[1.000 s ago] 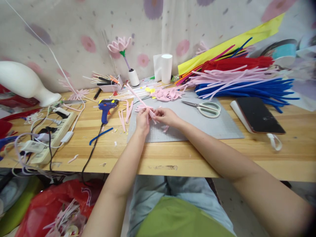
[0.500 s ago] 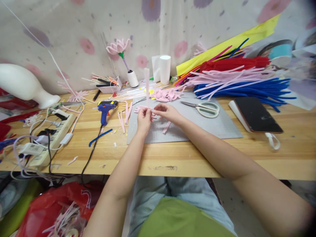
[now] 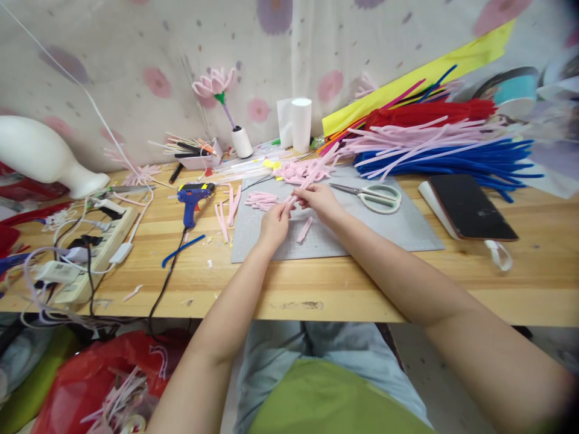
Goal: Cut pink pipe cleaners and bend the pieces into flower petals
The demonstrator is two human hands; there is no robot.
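Floral cloth (image 3: pixel 131 36) hangs behind our wooden tabletop (image 3: pixel 384 295), where a gray mat (image 3: pixel 389 237) lies short of the front edge. Our left hand (image 3: pixel 275 223) pinches the lower end of a long pink strip (image 3: pixel 314 173); our right hand (image 3: pixel 319 201) looks pinched on it just above, and the strip slants over the mat toward the tabletop's back edge. We judge the work partway: short pink pieces (image 3: pixel 261 201) lie grouped at the mat's left edge, one loose pink piece (image 3: pixel 304 230) rests nearer its front edge, and curled pink pieces (image 3: pixel 298 171) sit at its back edge, while our strip looks unfinished. Most room lies toward the mat's front right corner; scissors (image 3: pixel 384 199) and, past the left edge, a glue gun (image 3: pixel 192 199) limit wider moves.
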